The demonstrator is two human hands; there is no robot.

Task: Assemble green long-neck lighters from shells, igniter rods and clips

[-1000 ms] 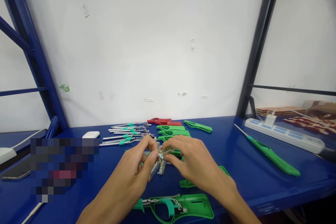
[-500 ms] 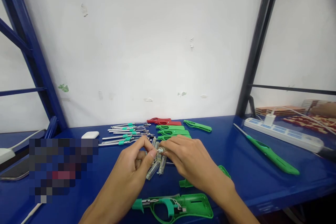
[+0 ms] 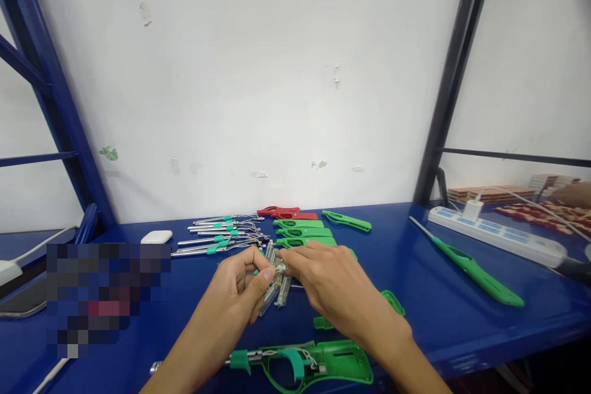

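My left hand point(image 3: 237, 286) pinches the white-tipped end of a clear lighter fuel tank point(image 3: 281, 267) between thumb and index finger. Curled over its other end is my right hand point(image 3: 339, 283), which hides most of it. Just below the fingers, several more clear fuel tanks point(image 3: 283, 292) lie in a loose pile on the blue table. Nearer to me, between my forearms, rests an open green lighter shell point(image 3: 344, 354), holding a metal tube, wires and a teal trigger point(image 3: 296, 366). Another green shell piece point(image 3: 392, 301) is partly covered by my right forearm.
Several metal lighter tubes point(image 3: 203, 251) with teal triggers and wires lie at back left. Green shells point(image 3: 305, 233), red shells point(image 3: 295, 214) and an assembled green lighter point(image 3: 480, 274) are further off. A power strip point(image 3: 498, 237) stands at right, a white case point(image 3: 156, 237) at left.
Both hands stay at the fuel tank with only slight finger shifts. The left fingers have loosened a little around the white tip. The whole view has moved slightly.
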